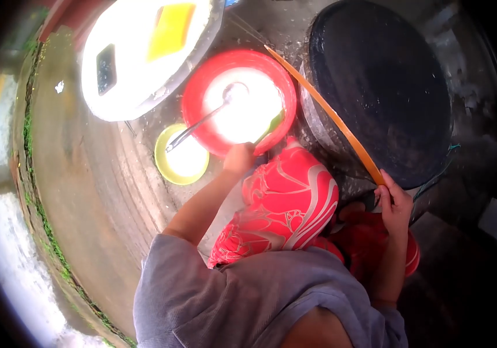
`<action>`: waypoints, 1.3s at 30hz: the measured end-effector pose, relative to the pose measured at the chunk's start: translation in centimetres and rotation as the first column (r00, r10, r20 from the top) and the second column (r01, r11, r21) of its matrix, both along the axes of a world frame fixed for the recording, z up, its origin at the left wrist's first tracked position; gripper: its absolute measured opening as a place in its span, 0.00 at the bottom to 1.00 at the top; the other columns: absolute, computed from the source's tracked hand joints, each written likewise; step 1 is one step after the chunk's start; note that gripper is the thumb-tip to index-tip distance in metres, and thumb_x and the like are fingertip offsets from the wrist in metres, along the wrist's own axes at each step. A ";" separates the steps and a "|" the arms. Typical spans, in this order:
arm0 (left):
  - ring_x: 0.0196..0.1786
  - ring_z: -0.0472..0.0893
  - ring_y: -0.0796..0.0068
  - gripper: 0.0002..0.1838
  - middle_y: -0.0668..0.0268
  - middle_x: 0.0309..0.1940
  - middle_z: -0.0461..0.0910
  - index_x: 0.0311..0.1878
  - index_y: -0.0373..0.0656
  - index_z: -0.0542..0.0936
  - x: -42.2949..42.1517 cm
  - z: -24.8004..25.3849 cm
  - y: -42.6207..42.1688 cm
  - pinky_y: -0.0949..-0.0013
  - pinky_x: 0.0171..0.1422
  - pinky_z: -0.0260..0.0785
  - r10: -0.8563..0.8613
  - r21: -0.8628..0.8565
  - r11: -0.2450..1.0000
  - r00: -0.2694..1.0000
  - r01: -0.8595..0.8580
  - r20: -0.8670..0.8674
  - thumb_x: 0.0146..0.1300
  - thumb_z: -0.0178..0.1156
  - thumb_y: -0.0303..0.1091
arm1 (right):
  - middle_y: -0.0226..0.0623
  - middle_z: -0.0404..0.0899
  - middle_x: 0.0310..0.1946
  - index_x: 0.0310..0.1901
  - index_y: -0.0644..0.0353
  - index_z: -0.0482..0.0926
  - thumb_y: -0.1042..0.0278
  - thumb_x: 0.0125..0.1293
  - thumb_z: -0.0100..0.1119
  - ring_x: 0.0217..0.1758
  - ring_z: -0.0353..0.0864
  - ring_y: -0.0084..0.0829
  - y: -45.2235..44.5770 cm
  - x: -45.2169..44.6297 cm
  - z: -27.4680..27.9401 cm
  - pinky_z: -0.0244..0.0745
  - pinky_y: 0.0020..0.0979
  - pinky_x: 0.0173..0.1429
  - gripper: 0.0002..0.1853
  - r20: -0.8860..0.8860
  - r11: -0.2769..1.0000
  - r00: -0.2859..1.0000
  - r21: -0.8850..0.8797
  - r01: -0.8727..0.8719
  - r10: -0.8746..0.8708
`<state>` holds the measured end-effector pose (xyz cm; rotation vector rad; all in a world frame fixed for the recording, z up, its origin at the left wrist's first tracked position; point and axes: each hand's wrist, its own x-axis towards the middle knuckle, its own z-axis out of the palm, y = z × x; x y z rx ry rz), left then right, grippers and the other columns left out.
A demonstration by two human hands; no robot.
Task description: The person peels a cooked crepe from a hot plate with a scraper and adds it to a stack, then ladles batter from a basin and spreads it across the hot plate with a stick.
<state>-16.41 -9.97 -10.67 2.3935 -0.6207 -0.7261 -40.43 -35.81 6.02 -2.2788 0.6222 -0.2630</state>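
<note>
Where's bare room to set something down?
The floor between the yellow bowl and the green strip looks bare; so does the black round top right of the stick. Crowded: beside the red basin where the stick passes, and by the left hand.

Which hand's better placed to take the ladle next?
Left, probably: the left hand is at the near rim of the red basin, close to the ladle; the right hand is farther off, holding a long thin stick.

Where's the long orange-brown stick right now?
Head view, right of centre: the stick has its lower end in the right hand and slants up-left between the red basin and the round black top, overlapping the latter's edge.
</note>
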 end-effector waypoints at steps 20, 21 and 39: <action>0.17 0.75 0.63 0.12 0.54 0.16 0.74 0.22 0.31 0.74 2.5 -7.3 -6.3 0.60 0.19 0.64 0.264 0.130 0.962 0.939 -0.240 -0.221 0.57 0.47 0.26 | 0.40 0.80 0.26 0.52 0.60 0.77 0.79 0.61 0.53 0.24 0.77 0.25 0.1 0.9 -0.5 0.71 0.23 0.31 0.17 -0.036 0.999 0.999 0.000 -0.034 0.034; 0.19 0.77 0.62 0.12 0.53 0.18 0.76 0.24 0.31 0.77 3.1 -7.2 -6.0 0.61 0.21 0.67 0.250 0.167 0.963 0.935 -0.213 -0.253 0.57 0.47 0.27 | 0.40 0.80 0.26 0.52 0.60 0.77 0.79 0.61 0.53 0.24 0.77 0.25 0.1 0.9 -0.5 0.71 0.23 0.31 0.17 -0.029 0.999 0.999 0.005 -0.037 0.037; 0.26 0.79 0.65 0.13 0.54 0.20 0.75 0.26 0.32 0.76 2.1 -10.8 0.6 0.67 0.28 0.70 -0.005 0.144 0.989 0.996 0.018 -0.094 0.56 0.52 0.35 | 0.40 0.80 0.27 0.53 0.59 0.76 0.79 0.62 0.53 0.26 0.79 0.27 0.3 1.4 -0.5 0.71 0.23 0.32 0.17 -0.003 0.996 0.996 -0.035 -0.086 0.086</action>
